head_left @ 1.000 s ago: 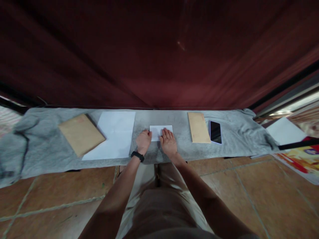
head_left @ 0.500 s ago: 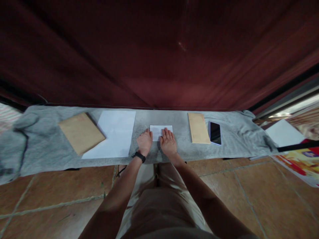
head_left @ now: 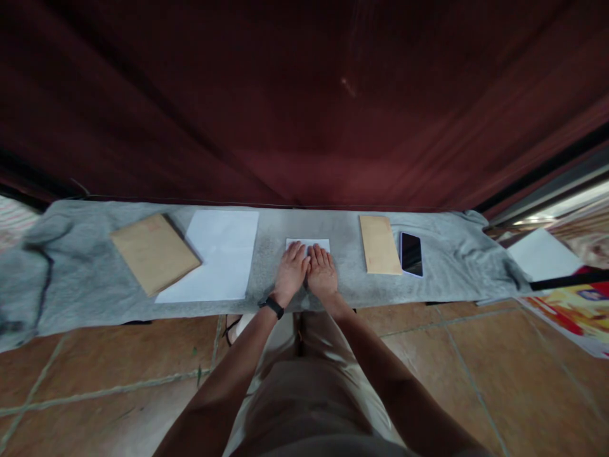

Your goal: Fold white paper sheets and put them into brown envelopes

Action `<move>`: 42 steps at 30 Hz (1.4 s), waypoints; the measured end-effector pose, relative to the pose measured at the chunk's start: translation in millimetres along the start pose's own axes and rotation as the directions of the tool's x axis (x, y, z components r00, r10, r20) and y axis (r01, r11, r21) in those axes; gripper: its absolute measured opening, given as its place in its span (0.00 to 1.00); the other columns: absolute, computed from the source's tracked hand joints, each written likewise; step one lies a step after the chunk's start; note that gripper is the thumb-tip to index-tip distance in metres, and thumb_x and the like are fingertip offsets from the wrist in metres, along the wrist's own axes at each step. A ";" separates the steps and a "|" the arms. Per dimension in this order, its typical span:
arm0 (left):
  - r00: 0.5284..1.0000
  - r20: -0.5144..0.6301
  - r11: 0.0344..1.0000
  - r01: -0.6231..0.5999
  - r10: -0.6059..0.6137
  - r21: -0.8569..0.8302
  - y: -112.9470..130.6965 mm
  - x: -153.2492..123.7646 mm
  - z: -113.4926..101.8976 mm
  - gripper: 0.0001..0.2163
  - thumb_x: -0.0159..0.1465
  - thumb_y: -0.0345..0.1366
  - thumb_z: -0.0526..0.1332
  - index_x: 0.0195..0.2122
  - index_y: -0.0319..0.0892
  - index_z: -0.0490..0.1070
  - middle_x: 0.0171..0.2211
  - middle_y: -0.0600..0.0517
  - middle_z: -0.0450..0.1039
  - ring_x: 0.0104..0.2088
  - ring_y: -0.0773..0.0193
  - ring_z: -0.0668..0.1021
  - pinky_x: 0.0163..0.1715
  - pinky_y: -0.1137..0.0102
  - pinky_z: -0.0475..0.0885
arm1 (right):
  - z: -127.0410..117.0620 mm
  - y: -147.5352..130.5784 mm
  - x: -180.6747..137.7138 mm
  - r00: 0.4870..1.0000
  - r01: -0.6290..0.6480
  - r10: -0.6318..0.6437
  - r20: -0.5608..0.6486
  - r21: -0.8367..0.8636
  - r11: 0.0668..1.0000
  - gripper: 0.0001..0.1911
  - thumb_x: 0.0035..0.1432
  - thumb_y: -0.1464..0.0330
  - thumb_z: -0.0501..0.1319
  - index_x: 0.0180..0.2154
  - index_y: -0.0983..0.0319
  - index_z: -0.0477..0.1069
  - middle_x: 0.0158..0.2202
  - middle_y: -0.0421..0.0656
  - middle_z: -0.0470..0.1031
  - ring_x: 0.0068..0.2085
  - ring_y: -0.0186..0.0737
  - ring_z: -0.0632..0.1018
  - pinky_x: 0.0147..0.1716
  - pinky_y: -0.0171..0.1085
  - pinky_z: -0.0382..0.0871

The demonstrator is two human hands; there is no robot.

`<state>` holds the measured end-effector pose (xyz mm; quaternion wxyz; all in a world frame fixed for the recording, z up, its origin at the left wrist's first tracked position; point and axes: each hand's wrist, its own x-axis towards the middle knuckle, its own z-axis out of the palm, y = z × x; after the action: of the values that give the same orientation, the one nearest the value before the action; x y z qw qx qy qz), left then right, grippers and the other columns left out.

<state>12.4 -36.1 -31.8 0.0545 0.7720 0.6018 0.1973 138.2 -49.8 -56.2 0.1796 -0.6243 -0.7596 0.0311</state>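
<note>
A small white piece of paper [head_left: 309, 242], apparently folded, lies on the grey cloth [head_left: 333, 222] in front of me. My left hand [head_left: 291, 270] rests flat on its left part, fingers stretched out and pointing away from me. Beside it, my right hand [head_left: 322, 271] lies flat on the paper's right part, fingers also extended. The two hands touch or nearly touch at the thumbs, and they cover most of the paper. A dark watch [head_left: 271, 307] is on my left wrist.
Left of my hands are white paper sheets [head_left: 223, 254], partly under a stack of brown envelopes [head_left: 155, 254]. To the right lie another brown envelope [head_left: 380, 245] and a phone [head_left: 411, 254]. A dark red curtain [head_left: 304, 127] rises behind the cloth-covered surface.
My left hand has moved right onto the paper, and its curled fingers have spread flat beside my right hand. The right hand has stayed in place.
</note>
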 end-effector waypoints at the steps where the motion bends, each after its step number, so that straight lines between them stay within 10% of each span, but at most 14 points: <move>1: 1.000 0.020 1.000 -0.017 0.017 0.004 1.6 -1.7 4.0 0.23 0.75 0.40 0.48 0.65 0.35 0.66 0.68 0.39 0.65 0.69 0.52 0.65 0.69 0.56 0.61 | -0.2 0.5 -0.2 1.000 0.002 -0.002 0.014 -0.006 1.000 0.28 0.74 0.69 0.47 0.71 0.68 0.59 0.72 0.54 0.58 0.72 0.50 0.61 0.71 0.52 0.52; 19: 0.982 0.169 0.991 -0.097 0.081 0.091 -6.2 -44.5 -8.6 0.27 0.76 0.43 0.45 0.72 0.38 0.58 0.74 0.42 0.51 0.75 0.54 0.52 0.73 0.53 0.50 | -7.0 5.5 4.9 1.000 0.004 -0.005 0.013 0.059 0.998 0.26 0.76 0.66 0.46 0.68 0.68 0.63 0.71 0.54 0.61 0.72 0.49 0.63 0.71 0.54 0.51; 29: 0.973 0.193 0.980 -0.149 0.122 0.129 -8.7 -44.4 -4.6 0.27 0.71 0.33 0.49 0.71 0.29 0.58 0.72 0.35 0.56 0.74 0.51 0.54 0.73 0.51 0.52 | -3.4 -11.3 21.2 0.962 0.248 -0.261 0.080 0.148 0.957 0.24 0.76 0.64 0.49 0.67 0.62 0.65 0.71 0.47 0.62 0.73 0.43 0.61 0.73 0.48 0.53; 42: 0.980 0.180 0.986 -0.108 0.084 0.129 -7.1 -42.9 -5.1 0.28 0.72 0.34 0.46 0.72 0.31 0.55 0.74 0.40 0.52 0.75 0.56 0.51 0.74 0.55 0.48 | -0.4 16.3 5.7 0.993 0.108 -0.109 0.036 0.034 0.994 0.28 0.76 0.61 0.48 0.71 0.64 0.58 0.73 0.49 0.56 0.73 0.48 0.59 0.72 0.50 0.51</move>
<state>-4.4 -75.8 -39.7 0.0435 0.8163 0.5691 0.0894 152.7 -40.8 -58.9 0.1763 -0.5785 -0.7951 0.0452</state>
